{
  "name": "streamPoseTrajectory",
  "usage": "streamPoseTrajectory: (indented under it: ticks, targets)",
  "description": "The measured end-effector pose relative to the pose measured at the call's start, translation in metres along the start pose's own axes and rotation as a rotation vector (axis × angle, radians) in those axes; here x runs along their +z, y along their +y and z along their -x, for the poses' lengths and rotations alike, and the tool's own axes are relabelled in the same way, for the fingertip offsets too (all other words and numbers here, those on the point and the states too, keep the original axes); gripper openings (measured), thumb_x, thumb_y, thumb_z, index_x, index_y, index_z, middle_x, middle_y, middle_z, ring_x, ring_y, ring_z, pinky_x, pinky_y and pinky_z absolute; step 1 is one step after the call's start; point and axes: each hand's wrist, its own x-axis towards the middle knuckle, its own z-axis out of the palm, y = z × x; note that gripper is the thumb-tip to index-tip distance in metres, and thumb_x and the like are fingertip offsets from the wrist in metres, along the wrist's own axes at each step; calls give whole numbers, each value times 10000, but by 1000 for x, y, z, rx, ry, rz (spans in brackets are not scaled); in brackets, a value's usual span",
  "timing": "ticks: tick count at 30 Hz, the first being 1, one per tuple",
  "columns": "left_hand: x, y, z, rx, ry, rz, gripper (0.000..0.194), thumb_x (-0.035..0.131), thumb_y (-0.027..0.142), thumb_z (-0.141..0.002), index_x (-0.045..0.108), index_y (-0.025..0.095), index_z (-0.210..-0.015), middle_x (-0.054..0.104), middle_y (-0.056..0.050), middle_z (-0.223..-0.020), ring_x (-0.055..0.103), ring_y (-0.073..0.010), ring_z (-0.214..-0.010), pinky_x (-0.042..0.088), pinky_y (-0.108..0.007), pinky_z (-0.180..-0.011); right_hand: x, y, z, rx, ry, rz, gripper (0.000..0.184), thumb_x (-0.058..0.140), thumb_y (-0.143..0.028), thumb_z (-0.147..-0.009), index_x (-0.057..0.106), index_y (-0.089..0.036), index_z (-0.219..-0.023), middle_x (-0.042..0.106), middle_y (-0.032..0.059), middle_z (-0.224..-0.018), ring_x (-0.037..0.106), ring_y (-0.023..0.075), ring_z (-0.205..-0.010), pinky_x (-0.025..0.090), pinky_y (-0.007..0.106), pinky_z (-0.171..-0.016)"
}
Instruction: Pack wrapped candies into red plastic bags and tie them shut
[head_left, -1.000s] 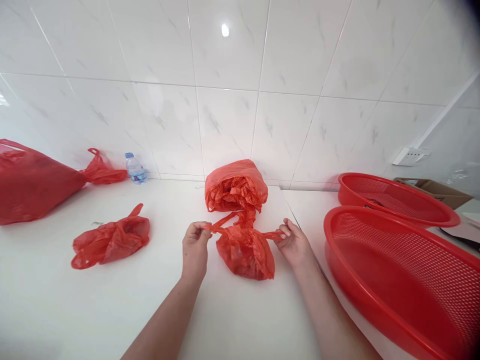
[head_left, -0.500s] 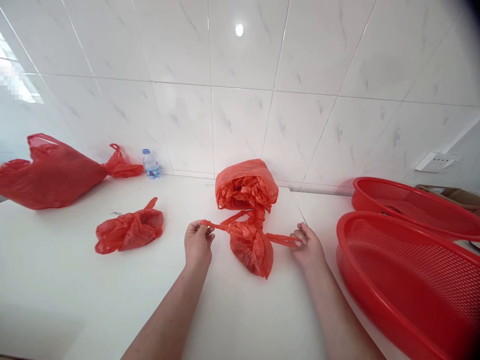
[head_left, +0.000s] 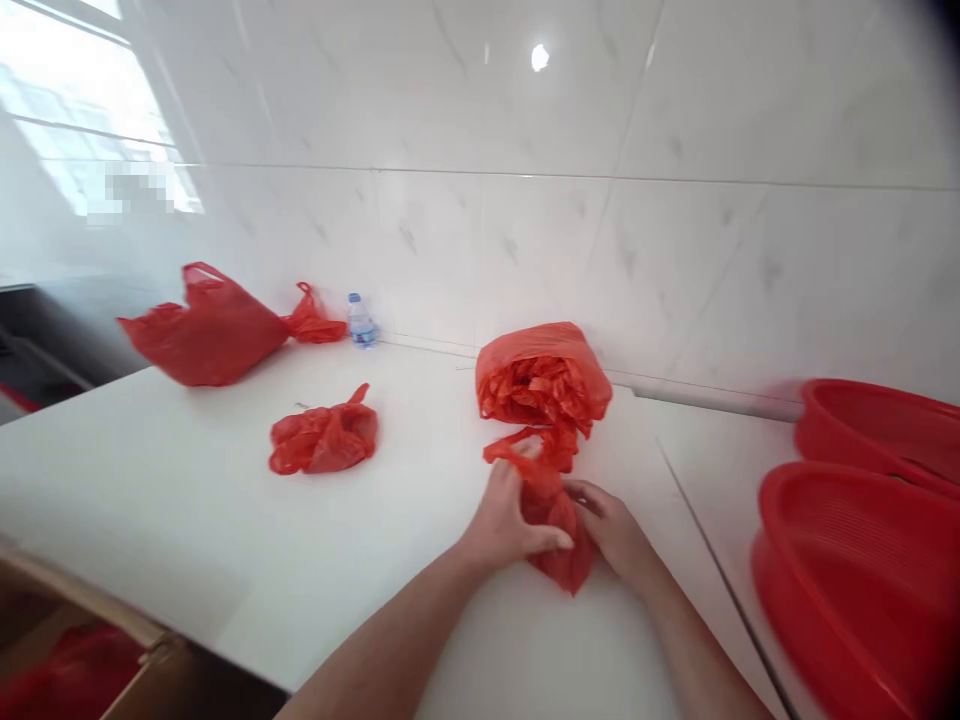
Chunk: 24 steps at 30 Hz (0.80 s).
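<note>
A knotted red plastic bag (head_left: 559, 565) lies on the white table, between my two hands. My left hand (head_left: 504, 522) grips it from the left, thumb across its front and fingers behind, partly hidden by the plastic. On the other side, my right hand (head_left: 616, 528) has its fingers curled against the bag's right edge, with the fingertips partly hidden. Just behind sits a larger red bag (head_left: 544, 345) stuffed with crumpled red plastic bags, some spilling toward my hands. Another small tied red bag (head_left: 324, 440) rests to the left.
A big full red bag (head_left: 217, 335), a smaller tied one (head_left: 313, 322) and a water bottle (head_left: 361, 325) stand along the wall. Red plastic baskets (head_left: 832, 540) are at the right, past a table seam. A cardboard box (head_left: 150, 645) with red plastic inside is below the left table edge.
My hands have come together from pulling the two handles apart to holding the bag's sides. The view has turned left, bringing the cardboard box into sight.
</note>
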Motion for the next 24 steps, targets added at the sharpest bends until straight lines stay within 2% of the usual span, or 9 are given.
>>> streamPoseTrajectory:
  ticks: [3, 6, 9, 12, 15, 17, 20, 22, 24]
  targets:
    - [-2, 0, 1, 11, -122, -276, 783, 805, 283, -522, 507, 273, -1246, 545, -81, -1217, 478, -302, -1127, 406, -434, -945, 11, -5, 5, 42, -175, -17, 304, 639, -397, -754, 671, -218, -998, 670, 58, -1016, 602, 220, -872, 468, 320, -774]
    - [-10, 2, -2, -17, -54, -351, 473, 636, 140, -675, 584, 289, -1121, 634, -28, -1042, 569, -228, -956, 452, -368, -854, 5, 0, 2, 157, -123, -125, 370, 653, -468, -728, 666, -233, -1013, 665, 64, -987, 587, 189, -755, 459, 279, -621]
    - [-30, 9, -9, 0, 261, -310, 409, 552, 89, -708, 589, 271, -1073, 639, -16, -1020, 581, -197, -914, 460, -332, -824, -5, 8, -4, 196, -27, -163, 417, 663, -503, -705, 650, -257, -1042, 657, 55, -916, 477, 116, -560, 353, 228, -445]
    - [-67, 19, -15, 12, 661, -286, 302, 571, 178, -746, 567, 226, -1044, 626, -41, -968, 583, -202, -874, 472, -333, -783, -7, 11, -6, 159, -19, -132, 390, 647, -486, -729, 642, -264, -1050, 646, 48, -908, 432, 93, -537, 340, 217, -440]
    - [-107, 28, -15, 12, 945, -495, 306, 619, 210, -717, 554, 200, -1015, 576, -81, -1056, 524, -263, -1035, 415, -409, -906, -4, 10, -5, 140, -16, -107, 345, 631, -455, -752, 641, -256, -1034, 645, 48, -910, 455, 94, -559, 369, 219, -464]
    - [-123, 32, -12, 29, 1050, -666, 429, 637, 183, -688, 525, 198, -1102, 480, -113, -1237, 370, -323, -1227, 288, -485, -1019, -1, 8, -5, 130, -10, -125, 323, 636, -432, -749, 645, -242, -1010, 647, 46, -888, 460, 93, -553, 374, 220, -465]
    - [-123, 34, -4, 100, 1008, -774, 513, 609, 177, -724, 470, 227, -1216, 302, -102, -1417, 186, -326, -1343, 186, -500, -1074, 2, 8, -7, 116, -12, -163, 304, 643, -408, -740, 646, -228, -985, 651, 42, -865, 475, 97, -546, 373, 221, -460]
    - [-111, 30, -3, 147, 864, -776, 464, 589, 181, -747, 495, 243, -1197, 293, -83, -1430, 210, -310, -1340, 225, -472, -1068, 5, 10, -8, 96, 8, -177, 289, 643, -402, -737, 649, -223, -964, 646, 34, -817, 478, 104, -532, 362, 225, -448]
    - [-96, 21, -7, 159, 654, -753, 398, 582, 186, -754, 539, 259, -1143, 360, -76, -1388, 299, -300, -1300, 296, -460, -1034, 9, 13, -8, 40, 113, -157, 234, 648, -390, -726, 662, -218, -884, 619, 17, -726, 473, 115, -525, 354, 232, -449]
